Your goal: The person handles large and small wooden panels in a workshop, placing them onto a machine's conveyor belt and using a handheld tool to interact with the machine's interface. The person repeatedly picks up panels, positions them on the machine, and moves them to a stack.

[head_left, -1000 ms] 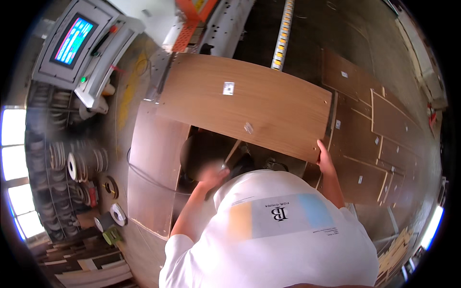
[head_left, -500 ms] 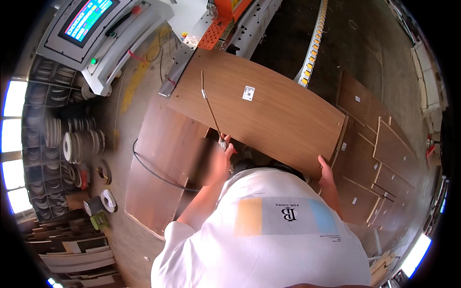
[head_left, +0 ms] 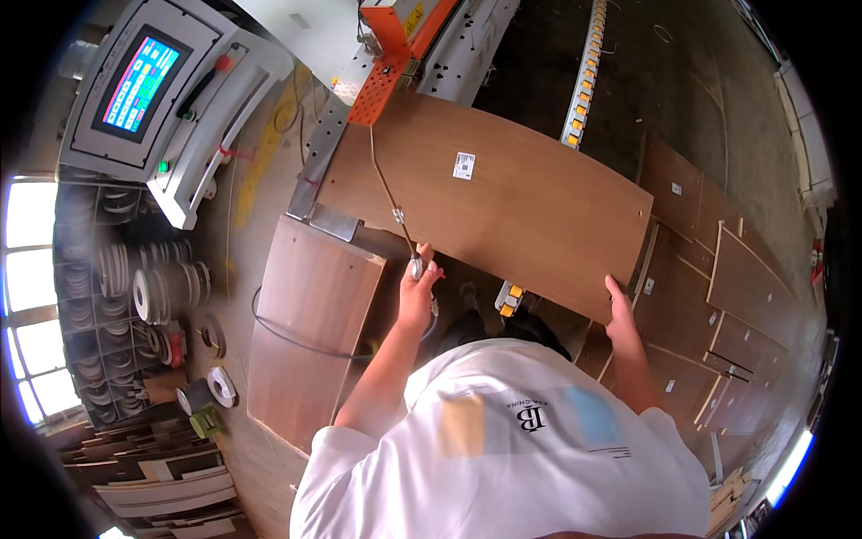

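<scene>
In my left hand (head_left: 418,286) is an air blow gun (head_left: 416,261), its long thin nozzle slanting up over the brown wood-grain panel (head_left: 539,207). The nozzle's far end reaches the orange machine plate (head_left: 382,81). My right hand (head_left: 621,310) grips the panel's near right corner, thumb along the edge and the other fingers hidden underneath. A white label (head_left: 463,165) is stuck on the panel's top face. The panel's far left end lies against the machine, beside a steel guide rail (head_left: 325,148).
A control console (head_left: 135,99) with a lit screen stands at the far left. A stacked brown board (head_left: 314,314) sits left of me, with a dark hose (head_left: 292,340) across it. More labelled panels (head_left: 682,287) lie on the right. Edge-banding rolls (head_left: 162,292) fill a left rack. A roller rail (head_left: 584,81) runs ahead.
The panel has shifted away from me, uncovering a steel bracket by the rail and yellow rollers at its near edge. My right hand moved along with it. The nozzle tip now meets the orange plate.
</scene>
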Demonstrator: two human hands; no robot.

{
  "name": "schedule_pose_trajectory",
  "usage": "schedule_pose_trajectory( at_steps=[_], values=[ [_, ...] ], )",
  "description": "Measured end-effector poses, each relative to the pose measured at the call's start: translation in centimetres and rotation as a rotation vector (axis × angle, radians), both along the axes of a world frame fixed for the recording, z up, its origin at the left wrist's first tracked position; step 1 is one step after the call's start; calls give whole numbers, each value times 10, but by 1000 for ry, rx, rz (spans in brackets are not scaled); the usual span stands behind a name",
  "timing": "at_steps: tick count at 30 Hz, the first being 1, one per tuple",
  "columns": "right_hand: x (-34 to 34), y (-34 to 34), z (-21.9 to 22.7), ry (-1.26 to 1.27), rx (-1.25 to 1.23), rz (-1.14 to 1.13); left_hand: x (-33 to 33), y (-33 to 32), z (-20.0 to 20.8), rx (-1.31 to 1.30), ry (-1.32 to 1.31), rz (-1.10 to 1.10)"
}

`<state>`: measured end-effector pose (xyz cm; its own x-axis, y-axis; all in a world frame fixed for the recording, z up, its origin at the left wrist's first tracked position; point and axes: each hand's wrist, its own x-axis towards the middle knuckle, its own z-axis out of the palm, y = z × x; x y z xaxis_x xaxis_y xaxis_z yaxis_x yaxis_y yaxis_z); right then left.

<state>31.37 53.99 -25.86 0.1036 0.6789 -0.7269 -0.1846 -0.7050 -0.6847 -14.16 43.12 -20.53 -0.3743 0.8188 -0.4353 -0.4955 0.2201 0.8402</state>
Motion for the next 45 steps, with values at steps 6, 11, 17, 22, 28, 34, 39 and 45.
schedule_pose_trajectory(
  at_steps=[6, 11, 17, 22, 28, 34, 39, 45],
  values=[
    [-2, 71, 11, 0, -2, 1, 5, 68, -10, 55, -1, 6],
    [7, 123, 3, -88, -23, -3, 7, 121, -12, 55, 25, -30],
    [19, 169, -5, 176, 190, -61, 14, 167, 3, -26, 178, -140],
    [36, 148, -43, 48, 321, -343, 56, 152, 56, -363, 1217, -835],
    [92, -11, -114, 313, 147, -621, 129, 87, 95, -362, 1643, -1642],
    [163, -166, -162, -382, -327, -294, 191, 60, 77, -472, 1389, -2043],
    [222, -196, -202, -785, -411, -128, 238, 68, 60, -626, 1430, -1869],
    [260, -134, -229, -955, -425, -31, 249, 69, 50, -576, 1395, -2023]
  ],
)
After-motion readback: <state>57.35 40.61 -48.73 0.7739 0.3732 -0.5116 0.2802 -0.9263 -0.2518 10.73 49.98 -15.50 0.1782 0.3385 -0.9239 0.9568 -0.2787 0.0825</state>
